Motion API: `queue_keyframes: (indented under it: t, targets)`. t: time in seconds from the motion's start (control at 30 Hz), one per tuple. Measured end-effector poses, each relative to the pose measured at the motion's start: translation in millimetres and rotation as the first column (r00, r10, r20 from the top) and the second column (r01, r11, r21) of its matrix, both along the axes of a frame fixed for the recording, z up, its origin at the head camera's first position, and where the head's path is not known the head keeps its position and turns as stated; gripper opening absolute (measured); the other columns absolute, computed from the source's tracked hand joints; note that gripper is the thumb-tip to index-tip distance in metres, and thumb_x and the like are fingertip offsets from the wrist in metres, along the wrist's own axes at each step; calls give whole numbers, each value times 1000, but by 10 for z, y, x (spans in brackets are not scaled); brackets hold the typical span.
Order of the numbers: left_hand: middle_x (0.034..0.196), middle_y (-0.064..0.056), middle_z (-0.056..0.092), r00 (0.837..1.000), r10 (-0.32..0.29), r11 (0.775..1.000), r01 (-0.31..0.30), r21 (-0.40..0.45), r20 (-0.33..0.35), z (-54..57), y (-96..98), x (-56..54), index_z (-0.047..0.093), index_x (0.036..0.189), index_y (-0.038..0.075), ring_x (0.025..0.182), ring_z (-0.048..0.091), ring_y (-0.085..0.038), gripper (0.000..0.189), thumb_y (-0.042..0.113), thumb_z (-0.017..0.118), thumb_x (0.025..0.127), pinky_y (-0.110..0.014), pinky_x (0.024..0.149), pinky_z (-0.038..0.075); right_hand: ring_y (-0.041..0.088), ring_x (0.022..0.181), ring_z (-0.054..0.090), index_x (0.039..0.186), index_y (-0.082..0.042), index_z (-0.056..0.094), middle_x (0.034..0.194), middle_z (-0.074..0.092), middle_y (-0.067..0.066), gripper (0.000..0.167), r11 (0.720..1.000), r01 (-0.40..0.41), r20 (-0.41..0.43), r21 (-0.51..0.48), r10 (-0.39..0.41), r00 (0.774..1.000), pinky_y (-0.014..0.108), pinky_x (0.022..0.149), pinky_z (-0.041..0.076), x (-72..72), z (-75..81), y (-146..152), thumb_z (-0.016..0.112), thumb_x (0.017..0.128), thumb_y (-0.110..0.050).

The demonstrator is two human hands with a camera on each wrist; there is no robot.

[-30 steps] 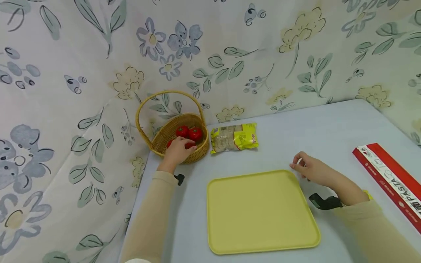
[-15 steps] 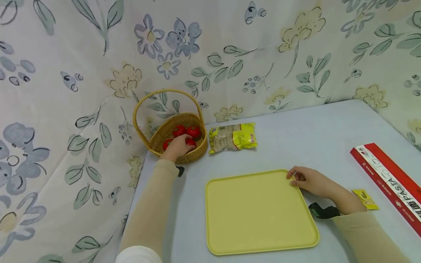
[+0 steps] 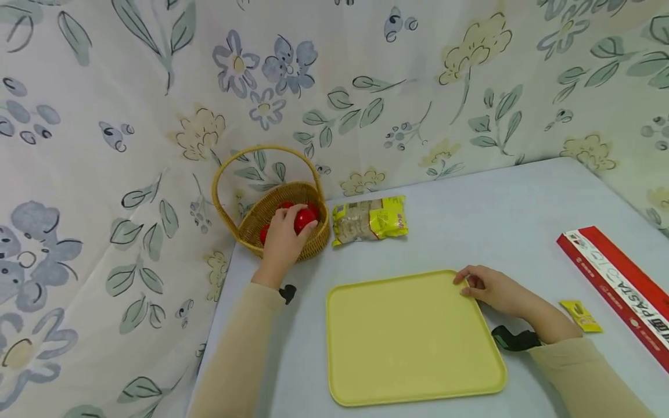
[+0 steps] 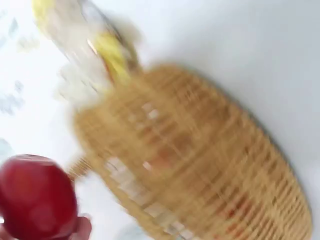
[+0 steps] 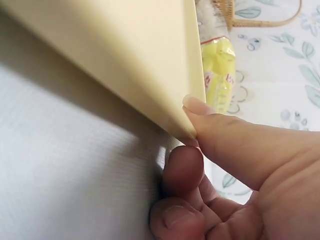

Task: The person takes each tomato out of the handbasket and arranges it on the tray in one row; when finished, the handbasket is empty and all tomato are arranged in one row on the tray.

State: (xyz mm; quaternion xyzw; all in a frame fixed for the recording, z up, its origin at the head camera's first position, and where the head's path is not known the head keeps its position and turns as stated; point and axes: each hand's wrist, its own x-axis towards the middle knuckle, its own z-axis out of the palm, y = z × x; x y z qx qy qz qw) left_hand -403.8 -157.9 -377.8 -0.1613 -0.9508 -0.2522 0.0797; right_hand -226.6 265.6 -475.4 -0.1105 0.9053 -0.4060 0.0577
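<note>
A shiny red tomato point(image 3: 305, 219) is held in my left hand point(image 3: 282, 241), just over the wicker basket point(image 3: 251, 223). In the left wrist view the same tomato point(image 4: 37, 197) sits at the lower left with fingertips under it, and the basket point(image 4: 200, 135) is blurred. Other red tomatoes point(image 3: 263, 233) lie in the basket, partly hidden by the hand. My right hand point(image 3: 493, 288) pinches the far right corner of the yellow tray point(image 3: 413, 342). In the right wrist view, the thumb point(image 5: 220, 127) lies over the rim of the tray point(image 5: 130, 55) and the fingers are below.
A yellow and clear food packet point(image 3: 370, 219) lies right of the basket. On the right are a small yellow sachet point(image 3: 581, 316) and a long red pasta box point(image 3: 622, 290). A floral cloth point(image 3: 366, 87) hangs behind the white table point(image 3: 486, 215).
My left hand has lifted a tomato up from among the others in the basket. The right hand has come down to the tray's corner and taken hold of it.
</note>
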Motion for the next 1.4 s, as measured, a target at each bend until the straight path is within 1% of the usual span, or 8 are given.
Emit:
queue_keyframes:
  t: [0.17, 0.37, 0.53, 0.77, 0.93, 1.03, 1.23, 1.4]
  targets:
    - [139, -13, 53, 980, -194, 981, 195, -17, 49, -98, 141, 570, 57, 145, 23, 125, 56, -35, 47, 43, 66, 103, -58, 99, 53, 9, 76, 42, 117, -6, 66, 88, 46, -1, 17, 1000, -2, -10, 4, 2, 1000, 28, 65, 36, 16, 3, 8, 69, 103, -13]
    - [138, -9, 56, 891, -429, 884, 448, -133, 150, -349, 190, 1092, 64, 135, 21, 123, 57, -28, 43, 31, 79, 97, -48, 98, 56, 8, 74, 42, 117, -6, 66, 87, 46, -1, 16, 1000, -15, -28, -21, 15, 999, 27, 64, 37, 20, -21, 18, 69, 102, -12]
    - [140, -5, 55, 867, -474, 826, 499, -262, 154, -543, 201, 1268, 60, 139, 24, 126, 55, -24, 53, 36, 82, 93, -43, 105, 51, 7, 73, 42, 116, -6, 67, 87, 46, -1, 15, 999, -24, -43, -31, 23, 999, 27, 63, 38, 42, -38, 38, 69, 102, -11]
    - [142, -3, 54, 869, -475, 804, 492, -335, 136, -569, 180, 1327, 51, 150, 26, 127, 55, -23, 78, 42, 89, 85, -44, 105, 49, 6, 73, 42, 116, -6, 67, 87, 47, -1, 15, 998, -35, -36, -48, 33, 999, 26, 64, 39, 32, -57, 31, 69, 102, -11]
    - [145, 0, 54, 826, -546, 744, 554, -373, 138, -440, 148, 1190, 44, 158, 34, 131, 54, -21, 90, 54, 87, 82, -47, 102, 47, 7, 74, 42, 116, -5, 67, 87, 47, -1, 15, 998, -40, -50, -45, 38, 998, 26, 64, 38, 9, -55, 42, 69, 102, -10]
    - [149, 0, 55, 824, -549, 768, 563, -306, 140, -264, 82, 968, 47, 157, 30, 134, 53, -23, 84, 54, 84, 86, -51, 108, 44, 7, 74, 43, 116, -5, 67, 87, 47, -1, 16, 998, -37, -47, -44, 35, 998, 26, 64, 39, -2, -45, 57, 70, 101, -11]
    - [138, -11, 64, 966, -256, 944, 255, -208, 25, 203, -342, 143, 61, 144, 10, 125, 59, -35, 54, 33, 78, 97, -56, 106, 46, 8, 73, 45, 117, -5, 67, 87, 49, -1, 17, 998, -18, -36, -61, 16, 999, 26, 64, 40, -21, -44, 68, 70, 101, -10]
    - [148, -27, 51, 988, 17, 945, 33, -326, 151, 246, -723, -308, 52, 152, 6, 133, 50, -49, 63, 37, 72, 101, -65, 107, 43, 8, 72, 45, 116, -6, 68, 87, 49, -1, 16, 998, -19, -30, -67, 17, 999, 27, 63, 40, -16, -69, 61, 70, 101, -11]
